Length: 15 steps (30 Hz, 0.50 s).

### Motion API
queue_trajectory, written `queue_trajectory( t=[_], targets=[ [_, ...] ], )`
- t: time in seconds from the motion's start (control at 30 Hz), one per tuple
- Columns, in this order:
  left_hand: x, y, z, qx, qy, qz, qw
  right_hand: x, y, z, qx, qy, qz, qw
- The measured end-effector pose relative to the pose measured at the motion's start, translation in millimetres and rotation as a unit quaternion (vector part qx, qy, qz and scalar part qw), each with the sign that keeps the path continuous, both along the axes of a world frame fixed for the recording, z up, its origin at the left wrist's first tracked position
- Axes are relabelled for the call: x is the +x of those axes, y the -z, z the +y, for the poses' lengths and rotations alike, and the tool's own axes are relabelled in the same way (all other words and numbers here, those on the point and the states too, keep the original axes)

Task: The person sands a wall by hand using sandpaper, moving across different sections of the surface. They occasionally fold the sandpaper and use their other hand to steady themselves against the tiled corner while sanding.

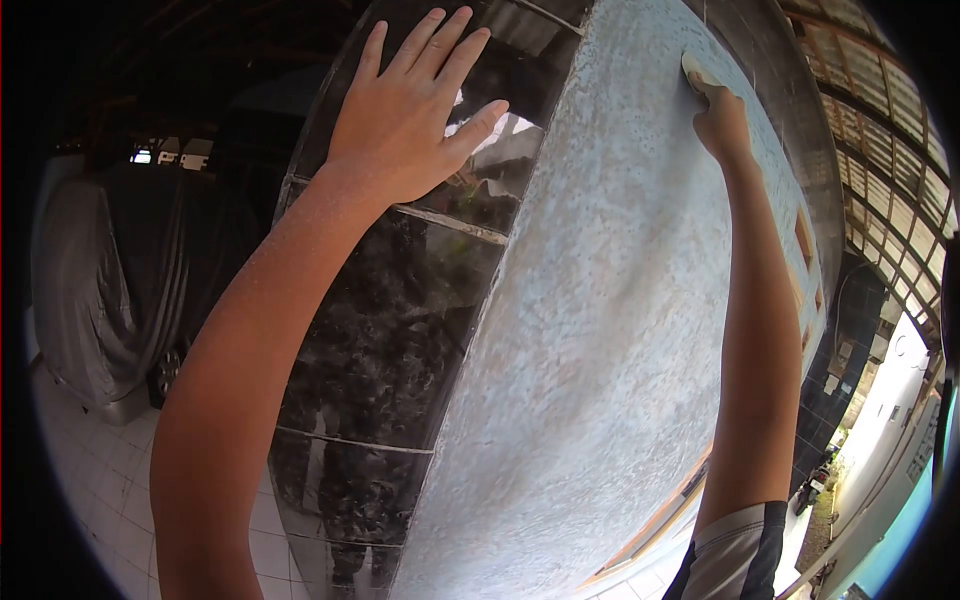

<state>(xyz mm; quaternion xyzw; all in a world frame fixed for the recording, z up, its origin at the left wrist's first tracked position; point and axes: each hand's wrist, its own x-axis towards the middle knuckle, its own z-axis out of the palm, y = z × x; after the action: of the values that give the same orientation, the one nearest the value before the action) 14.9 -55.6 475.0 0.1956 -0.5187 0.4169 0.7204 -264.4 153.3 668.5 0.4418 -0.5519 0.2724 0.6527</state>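
My left hand [405, 120] lies flat with fingers spread on the dark glossy tiles [400, 330] that border the wall. My right hand [722, 122] is closed on a small pale flat piece [692, 70] with a rounded end, held against the upper part of the light blue wall [600, 220]. Its exact kind is too small to make out, and my fingers hide part of it. The wall's paint looks rough and patchy, with greyish, worn areas.
On the left stands a large object under a grey cover [110, 280], on a white tiled floor [100, 480]. Wood-framed openings [803, 240] show along the wall at the right. Overhead at the right is a corrugated roof [880, 90] on beams.
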Motion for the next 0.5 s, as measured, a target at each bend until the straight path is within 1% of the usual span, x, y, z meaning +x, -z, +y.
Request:
queue_trajectory(
  t=[0.07,0.13,0.17,0.23,0.27,0.33,0.37,0.43,0.5],
  targets=[
    [14.6,-2.2,16.3,0.038,0.054,-0.085,0.994,9.1,13.3,-0.7,-0.008,0.022,-0.002,1.000],
    [15.5,-0.1,21.0,0.044,0.049,-0.083,0.994,11.0,26.7,-2.8,0.000,0.067,0.035,0.997],
    [16.7,-0.6,21.4,0.050,0.041,-0.080,0.995,7.3,18.5,-4.2,0.000,0.068,0.041,0.997],
    [17.0,-3.6,16.0,0.043,0.048,-0.079,0.995,-1.5,4.5,-1.1,-0.026,0.000,0.063,0.998],
    [14.8,-3.4,14.0,0.039,0.052,-0.084,0.994,-8.8,-0.1,-0.2,-0.025,0.004,0.058,0.998],
    [13.4,-3.5,12.7,0.037,0.049,-0.083,0.995,7.3,-2.9,0.4,-0.033,0.040,0.004,0.999],
    [13.3,-3.0,12.6,0.035,0.047,-0.076,0.995,7.7,-0.1,0.7,-0.031,0.043,0.004,0.999],
    [13.1,-0.8,16.8,0.042,0.047,-0.077,0.995,6.6,11.1,5.8,0.008,0.035,0.050,0.998],
    [14.8,-0.5,15.1,0.049,0.044,-0.071,0.995,7.5,26.0,6.1,0.006,0.042,0.059,0.997]
  ],
)
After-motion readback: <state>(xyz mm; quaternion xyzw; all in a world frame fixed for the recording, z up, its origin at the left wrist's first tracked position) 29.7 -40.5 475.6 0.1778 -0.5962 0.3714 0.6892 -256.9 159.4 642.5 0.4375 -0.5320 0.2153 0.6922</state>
